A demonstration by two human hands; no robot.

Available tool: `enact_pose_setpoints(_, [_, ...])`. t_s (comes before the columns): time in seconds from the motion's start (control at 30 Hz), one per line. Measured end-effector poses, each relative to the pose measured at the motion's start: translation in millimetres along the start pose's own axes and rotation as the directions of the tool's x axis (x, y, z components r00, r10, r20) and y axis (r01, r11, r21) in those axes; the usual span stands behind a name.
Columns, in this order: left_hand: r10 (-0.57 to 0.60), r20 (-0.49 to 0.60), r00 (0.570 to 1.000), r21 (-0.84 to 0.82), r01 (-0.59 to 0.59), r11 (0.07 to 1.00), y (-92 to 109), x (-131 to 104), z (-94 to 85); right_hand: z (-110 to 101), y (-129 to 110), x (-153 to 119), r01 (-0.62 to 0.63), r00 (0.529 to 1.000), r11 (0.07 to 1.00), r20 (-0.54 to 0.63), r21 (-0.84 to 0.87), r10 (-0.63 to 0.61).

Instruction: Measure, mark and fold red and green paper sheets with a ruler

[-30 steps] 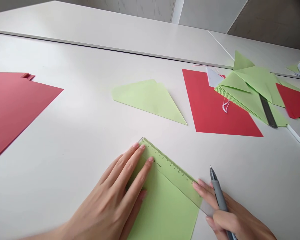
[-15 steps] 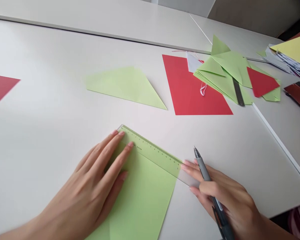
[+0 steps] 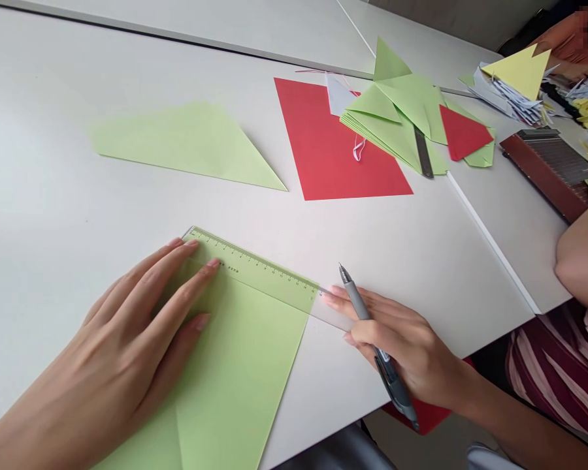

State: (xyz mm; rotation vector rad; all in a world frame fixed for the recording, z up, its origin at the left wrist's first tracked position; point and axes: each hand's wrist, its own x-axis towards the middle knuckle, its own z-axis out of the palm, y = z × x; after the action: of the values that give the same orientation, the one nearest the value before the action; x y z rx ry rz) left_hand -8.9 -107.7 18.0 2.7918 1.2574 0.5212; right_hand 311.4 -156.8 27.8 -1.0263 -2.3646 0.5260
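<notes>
A clear plastic ruler (image 3: 269, 282) lies along the upper edge of a folded sheet of light green paper (image 3: 240, 372). My left hand (image 3: 149, 320) rests flat with fingers spread, its fingertips on the ruler's left end and the thumb on the paper. Past the paper's right edge, my right hand (image 3: 406, 346) pinches the ruler's other end between fingers and thumb. That same hand keeps hold of a grey ballpoint pen (image 3: 357, 301), its tip pointing up and away from the paper. The paper's lower part runs out of view.
Farther back lie a pale green folded paper (image 3: 176, 140), a red sheet (image 3: 318, 150), a stack of green pieces (image 3: 396, 130) and a dark metal strip (image 3: 423, 153). On the right are a paper trimmer (image 3: 549, 163), paper scraps, and another person's arm (image 3: 585, 248).
The view has turned to the right, so the tabletop things appear farther left and higher. The other person's arm has come into view. Both hands stay on the ruler.
</notes>
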Motion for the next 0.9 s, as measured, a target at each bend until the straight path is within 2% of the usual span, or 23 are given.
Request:
enact_pose_setpoints(0.3, [-0.001, 0.032, 0.999, 0.015, 0.001, 1.0, 1, 1, -3.7, -2, 0, 0, 0.005, 1.0, 1.0, -0.01, -0.022, -0.005])
enact_pose_setpoints(0.53, [0.007, -0.03, 1.0, -0.002, -0.007, 1.0, -4, -1, 4.1, -1, 3, -5, 0.021, 0.999, 0.999, -0.028, -0.025, -0.022])
enact_pose_setpoints(0.9, [-0.006, -0.006, 1.0, -0.02, 0.006, 1.0, -4, 0, 1.8, -2, 4, -9, 0.014, 1.0, 1.0, 0.0, -0.004, -0.014])
